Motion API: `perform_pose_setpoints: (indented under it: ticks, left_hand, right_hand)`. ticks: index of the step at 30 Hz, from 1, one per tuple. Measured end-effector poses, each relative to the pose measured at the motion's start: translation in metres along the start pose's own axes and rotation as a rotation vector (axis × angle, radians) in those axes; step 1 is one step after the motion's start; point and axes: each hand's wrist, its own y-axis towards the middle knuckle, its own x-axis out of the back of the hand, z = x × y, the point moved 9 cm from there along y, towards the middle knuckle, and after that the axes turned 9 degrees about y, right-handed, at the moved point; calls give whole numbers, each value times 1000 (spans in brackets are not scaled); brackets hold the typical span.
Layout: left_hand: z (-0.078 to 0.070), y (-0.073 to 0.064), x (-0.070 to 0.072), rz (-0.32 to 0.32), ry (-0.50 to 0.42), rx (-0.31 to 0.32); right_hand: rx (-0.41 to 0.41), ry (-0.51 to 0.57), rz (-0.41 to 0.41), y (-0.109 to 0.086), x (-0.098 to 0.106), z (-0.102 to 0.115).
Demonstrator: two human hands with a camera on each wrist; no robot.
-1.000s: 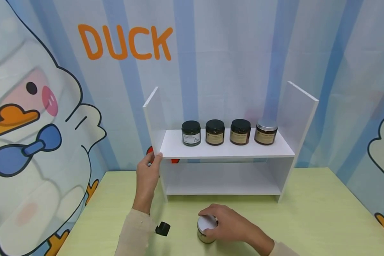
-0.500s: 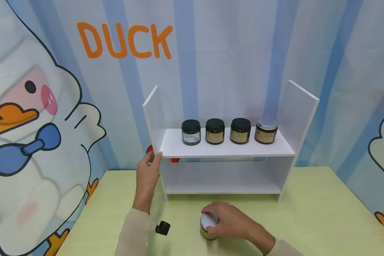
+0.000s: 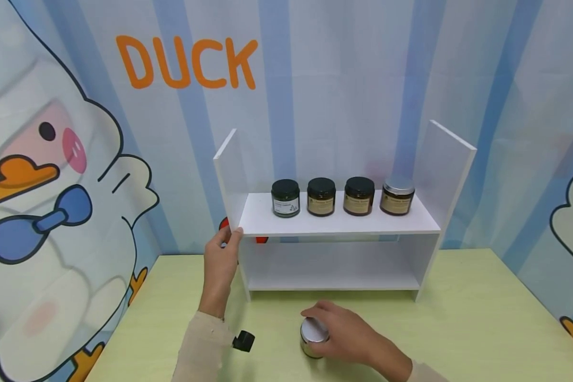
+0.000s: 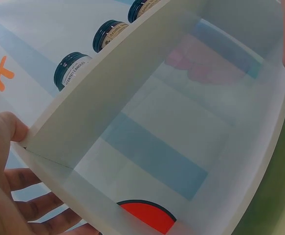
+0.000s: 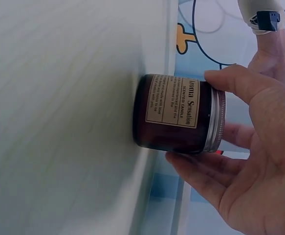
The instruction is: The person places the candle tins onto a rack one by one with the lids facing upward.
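Observation:
My right hand grips a scented candle jar with a silver lid, near the table's front. In the right wrist view the amber candle jar shows a tan label, with thumb and fingers around its lid end; its base is at the tabletop. My left hand holds the left side panel of a white shelf. From the left wrist, the thumb of the left hand lies at the front corner and the fingers go behind the panel.
On the upper board stand a dark jar with a white label, two black-lidded jars with tan labels, and a silver-lidded jar at the right. A pale green table lies below. A duck-printed curtain hangs behind.
The right hand and its candle jar have shifted slightly right and toward the shelf, mostly in the first half second. The left hand stays at the shelf's side.

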Motion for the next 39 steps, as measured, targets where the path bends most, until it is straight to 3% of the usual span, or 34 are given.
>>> perform_pose_setpoints:
  ticks: [8,19,30,39]
  left_hand:
    - [0,-2,0,3,-4,1]
    - [0,-1,-1,7,-4,15]
    - [-1,-1,-1,4,-3,14]
    - [1,-1,0,8,-16,11]
  right_hand:
    - [-45,89,-78,-3,-1,-11]
    - [-30,245,-55,-4,-3,-16]
    - [-88,370,-39,-4,-5,-27]
    - [-102,418,-46,-5,-4,-31]
